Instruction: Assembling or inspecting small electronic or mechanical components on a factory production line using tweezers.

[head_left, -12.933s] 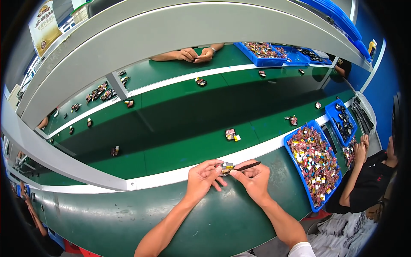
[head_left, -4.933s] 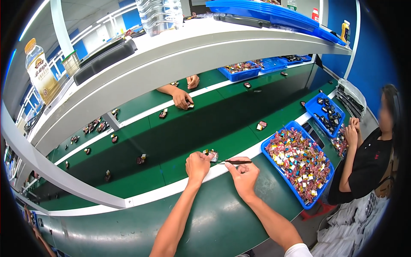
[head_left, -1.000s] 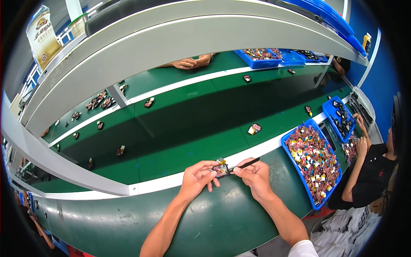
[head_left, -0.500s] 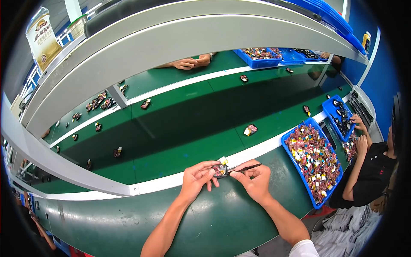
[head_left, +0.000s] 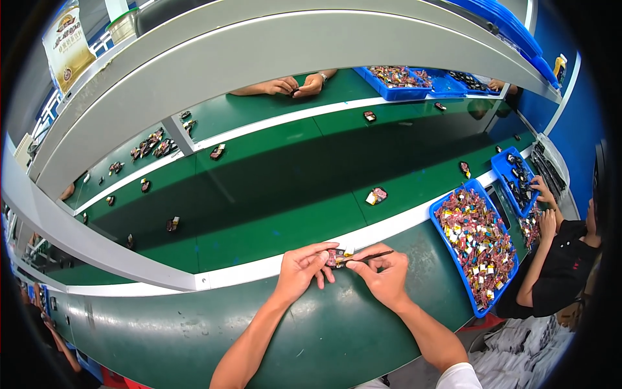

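Note:
My left hand (head_left: 299, 271) pinches a small black-cased assembly (head_left: 334, 258) with pinkish parts inside, just above the near edge of the belt. A white and yellow tab (head_left: 349, 251) stands out at its upper right. In my right hand (head_left: 383, 275) is a thin dark stick-like tool (head_left: 374, 257), perhaps tweezers, its tip at the right side of the assembly. Fingers cover part of both things, so the exact contact is too small to make out. The nearest loose piece is a similar assembly (head_left: 376, 196) lying on the green belt.
To my right stands a blue tray (head_left: 433, 214) heaped with small pink, white and yellow parts. Beyond it, a co-worker's hand (head_left: 543, 189) reaches a blue tray of black pieces (head_left: 518, 178). Another person's hands (head_left: 295, 85) work across the belt (head_left: 259, 207). A grey beam (head_left: 259, 48) arches overhead.
The assembly in my left hand has tilted, and its white tab now sits further right. Several pieces on the belt have shifted slightly left. The hands across the belt have moved apart a little.

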Demonstrator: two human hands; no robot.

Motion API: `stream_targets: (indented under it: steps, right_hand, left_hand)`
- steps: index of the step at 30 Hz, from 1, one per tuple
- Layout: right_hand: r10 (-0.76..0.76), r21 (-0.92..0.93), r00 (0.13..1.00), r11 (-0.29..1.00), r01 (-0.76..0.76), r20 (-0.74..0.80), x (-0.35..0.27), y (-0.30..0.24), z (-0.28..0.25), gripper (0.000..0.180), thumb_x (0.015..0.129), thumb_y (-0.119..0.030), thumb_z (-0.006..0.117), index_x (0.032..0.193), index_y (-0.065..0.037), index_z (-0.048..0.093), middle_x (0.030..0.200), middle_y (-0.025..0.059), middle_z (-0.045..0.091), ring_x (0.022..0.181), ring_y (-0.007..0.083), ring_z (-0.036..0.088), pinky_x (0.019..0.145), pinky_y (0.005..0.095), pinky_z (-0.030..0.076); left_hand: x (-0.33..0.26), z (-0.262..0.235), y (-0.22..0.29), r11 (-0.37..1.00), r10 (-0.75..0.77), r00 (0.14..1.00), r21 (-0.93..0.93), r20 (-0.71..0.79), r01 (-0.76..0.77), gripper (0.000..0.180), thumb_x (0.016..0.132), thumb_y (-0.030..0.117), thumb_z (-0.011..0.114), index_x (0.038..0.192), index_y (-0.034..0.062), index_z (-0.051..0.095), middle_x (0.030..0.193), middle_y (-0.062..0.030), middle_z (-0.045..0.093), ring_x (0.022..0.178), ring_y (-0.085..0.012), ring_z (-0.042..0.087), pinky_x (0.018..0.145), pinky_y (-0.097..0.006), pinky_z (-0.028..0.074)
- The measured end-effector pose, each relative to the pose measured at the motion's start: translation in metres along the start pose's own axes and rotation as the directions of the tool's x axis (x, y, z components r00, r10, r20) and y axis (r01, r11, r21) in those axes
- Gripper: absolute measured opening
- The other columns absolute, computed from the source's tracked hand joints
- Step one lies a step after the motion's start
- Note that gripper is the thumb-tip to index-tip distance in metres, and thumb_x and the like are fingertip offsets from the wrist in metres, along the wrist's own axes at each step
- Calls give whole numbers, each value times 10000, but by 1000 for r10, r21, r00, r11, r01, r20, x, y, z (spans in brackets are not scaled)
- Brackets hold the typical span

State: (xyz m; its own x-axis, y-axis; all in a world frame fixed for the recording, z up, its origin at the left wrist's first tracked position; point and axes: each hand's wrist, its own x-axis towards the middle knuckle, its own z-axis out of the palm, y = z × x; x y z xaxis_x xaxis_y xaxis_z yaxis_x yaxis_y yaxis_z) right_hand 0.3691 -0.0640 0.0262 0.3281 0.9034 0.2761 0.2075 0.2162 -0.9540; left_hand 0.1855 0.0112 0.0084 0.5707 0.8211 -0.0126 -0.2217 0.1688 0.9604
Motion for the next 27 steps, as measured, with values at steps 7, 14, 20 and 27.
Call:
stream_targets:
  steps: [7,14,20,27]
  right_hand:
    - [20,36,1000,999,-20,12,-1,-2,5,111,788,51,795,837,13,703,700,-8,672,501,-34,410,454,168,278]
    - [59,113,998,992,-62,26,-1,-1,6,123,805,58,782,856,11,681,721,4,683,519,-37,412,461,160,283]
    - [49,127,998,990,-54,39,-3,2,4,123,817,52,778,903,8,702,802,30,723,529,-40,410,456,162,286]
    - [120,239,993,963,-122,24,-5,8,8,134,825,68,764,920,12,689,824,39,726,554,-38,445,471,159,305]
  left_hand:
    - [0,0,-2,1000,-6,1000,-18,20,6,297,1025,142,557,1228,-51,655,922,-145,697,652,-206,709,501,-260,562]
    - [0,-1,-2,1000,-16,999,-26,38,17,315,1024,154,561,1225,-72,649,910,-153,695,643,-219,711,505,-274,570]
    - [-1,0,1,1000,-13,1000,-26,25,14,294,1006,105,579,1216,-89,648,888,-158,702,640,-219,711,495,-270,565]
    - [0,0,-1,999,-13,1000,-35,17,13,282,1003,93,582,1212,-83,653,884,-157,701,633,-223,710,489,-272,564]
